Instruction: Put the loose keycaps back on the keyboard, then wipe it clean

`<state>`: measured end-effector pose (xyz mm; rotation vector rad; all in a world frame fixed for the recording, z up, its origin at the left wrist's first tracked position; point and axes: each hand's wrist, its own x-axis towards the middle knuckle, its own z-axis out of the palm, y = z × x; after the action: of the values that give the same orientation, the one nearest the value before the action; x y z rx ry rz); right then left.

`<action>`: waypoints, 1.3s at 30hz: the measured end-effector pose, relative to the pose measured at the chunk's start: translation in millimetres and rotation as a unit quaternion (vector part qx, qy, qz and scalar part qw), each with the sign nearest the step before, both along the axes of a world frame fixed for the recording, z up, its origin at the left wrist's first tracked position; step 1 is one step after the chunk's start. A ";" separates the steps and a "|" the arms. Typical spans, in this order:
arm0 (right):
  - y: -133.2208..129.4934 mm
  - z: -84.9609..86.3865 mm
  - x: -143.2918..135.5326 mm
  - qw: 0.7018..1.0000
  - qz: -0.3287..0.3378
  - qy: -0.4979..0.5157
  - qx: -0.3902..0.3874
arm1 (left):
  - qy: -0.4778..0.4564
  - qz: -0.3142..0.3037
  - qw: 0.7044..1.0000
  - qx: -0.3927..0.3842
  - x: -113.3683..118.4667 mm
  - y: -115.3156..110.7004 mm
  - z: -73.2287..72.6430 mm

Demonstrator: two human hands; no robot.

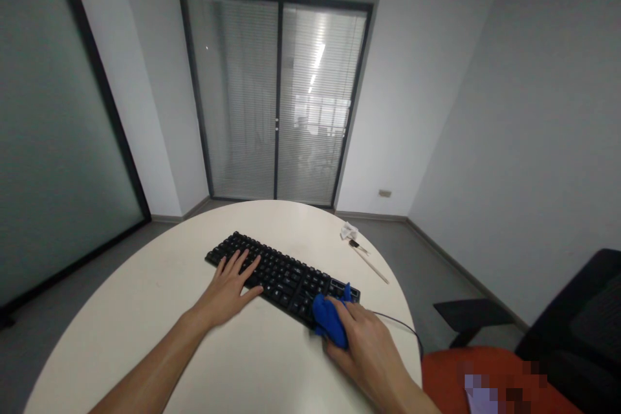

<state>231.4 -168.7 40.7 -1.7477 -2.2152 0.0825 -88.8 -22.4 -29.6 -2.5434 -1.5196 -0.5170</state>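
A black keyboard [286, 277] lies at a slant on the round white table. My left hand [230, 288] rests on its left part with the fingers spread. At the keyboard's right end, my right hand [356, 336] grips a bunched blue cloth [330, 320], which touches the keys near the front edge. The cloth and hand hide part of the number pad. A black cable runs from behind my right hand over the table's right edge.
On the table [145, 310] at the back right are a crumpled white scrap [348, 231] and a thin stick-like tool [371, 264] with a dark end. An orange chair [466, 365] with black armrest stands at the right, something pixelated on its seat.
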 end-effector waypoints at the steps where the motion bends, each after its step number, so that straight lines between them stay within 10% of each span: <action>1: 4.0 0.5 0.4 1.000 0.002 0.019 0.012 | -0.002 0.004 1.000 0.002 -0.1 1.2 -0.7; 16: 4.0 1.4 -18.1 0.982 0.136 0.121 -0.041 | -0.042 0.001 0.999 0.009 -2.2 8.8 -10.4; 22: -0.8 -17.6 -13.6 0.994 0.045 0.099 0.012 | -0.047 -0.001 0.999 0.004 -2.9 8.6 -8.7; 31: -5.7 -8.3 -16.3 0.985 0.132 0.095 -0.062 | -0.044 0.008 0.999 -0.010 -0.2 7.0 -4.5; 39: -1.8 -39.2 -2.3 0.984 -0.018 0.169 0.049 | -0.044 0.007 0.999 -0.016 -1.3 7.2 -4.0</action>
<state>229.1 -170.4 1.5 -1.5869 -1.9111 0.2374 -90.1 -15.2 -33.7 -2.5633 -1.5858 -0.6164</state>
